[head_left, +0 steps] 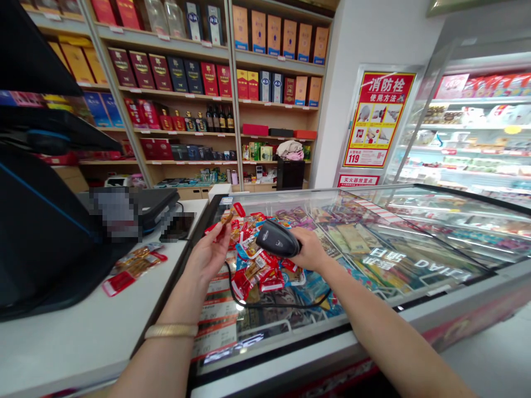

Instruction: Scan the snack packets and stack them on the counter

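Note:
My right hand [311, 250] is closed around the handle of a black barcode scanner [276, 239], its head pointing left over a heap of snack packets. My left hand [211, 253] pinches a small red snack packet [226, 217] between thumb and fingers, to the left of the scanner's head. Below the scanner, a pile of red and blue snack packets [257, 271] lies on the freezer's glass top. The scanner's black cable [269, 305] loops across the glass in front of the pile. On the white counter, left of my arm, rest some similar packets [135, 268].
The glass-topped chest freezer [415, 309] stretches to the right, with ice-cream packs inside. A black checkout terminal [37, 221] stands on the white counter [70, 354] at left. Shelves of boxed bottles [174, 72] line the back wall, and a lit display fridge [477, 132] is at right.

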`<act>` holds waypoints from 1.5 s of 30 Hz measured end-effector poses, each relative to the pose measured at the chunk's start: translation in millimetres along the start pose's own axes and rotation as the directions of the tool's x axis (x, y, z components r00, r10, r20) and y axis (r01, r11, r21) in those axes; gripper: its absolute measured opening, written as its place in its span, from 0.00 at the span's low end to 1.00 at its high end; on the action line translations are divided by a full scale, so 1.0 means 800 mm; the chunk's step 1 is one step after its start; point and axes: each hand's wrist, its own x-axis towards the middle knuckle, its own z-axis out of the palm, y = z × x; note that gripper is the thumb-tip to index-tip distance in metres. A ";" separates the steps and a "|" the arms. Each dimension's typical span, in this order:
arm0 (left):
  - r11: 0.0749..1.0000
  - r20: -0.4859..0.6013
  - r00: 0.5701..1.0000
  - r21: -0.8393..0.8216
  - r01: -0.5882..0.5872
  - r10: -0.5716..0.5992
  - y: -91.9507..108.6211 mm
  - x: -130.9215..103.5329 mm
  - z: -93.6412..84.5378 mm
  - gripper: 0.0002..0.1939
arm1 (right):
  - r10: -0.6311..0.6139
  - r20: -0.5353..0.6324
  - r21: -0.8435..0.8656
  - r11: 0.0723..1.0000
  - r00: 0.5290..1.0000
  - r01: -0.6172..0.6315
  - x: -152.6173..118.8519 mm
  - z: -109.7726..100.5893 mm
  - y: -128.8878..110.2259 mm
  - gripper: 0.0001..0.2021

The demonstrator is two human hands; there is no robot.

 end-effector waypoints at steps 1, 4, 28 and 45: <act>0.993 -0.010 1.000 0.116 -0.024 0.025 -0.003 0.000 -0.001 0.07 | 0.001 0.000 -0.003 1.000 1.000 -0.001 0.000 0.000 0.000 0.08; 0.828 0.006 0.972 0.522 -0.204 0.236 -0.011 0.003 -0.010 0.12 | 0.005 0.017 -0.015 1.000 1.000 -0.004 0.001 -0.002 -0.001 0.10; 0.233 0.297 0.746 0.825 -0.515 0.596 -0.014 0.009 -0.027 0.21 | 0.050 0.217 -0.104 0.994 0.975 -0.028 0.006 -0.005 -0.006 0.13; 0.742 -0.043 0.824 0.462 -0.485 0.565 0.004 0.026 -0.028 0.13 | 0.067 0.139 -0.082 0.995 0.988 -0.055 0.000 -0.003 0.001 0.12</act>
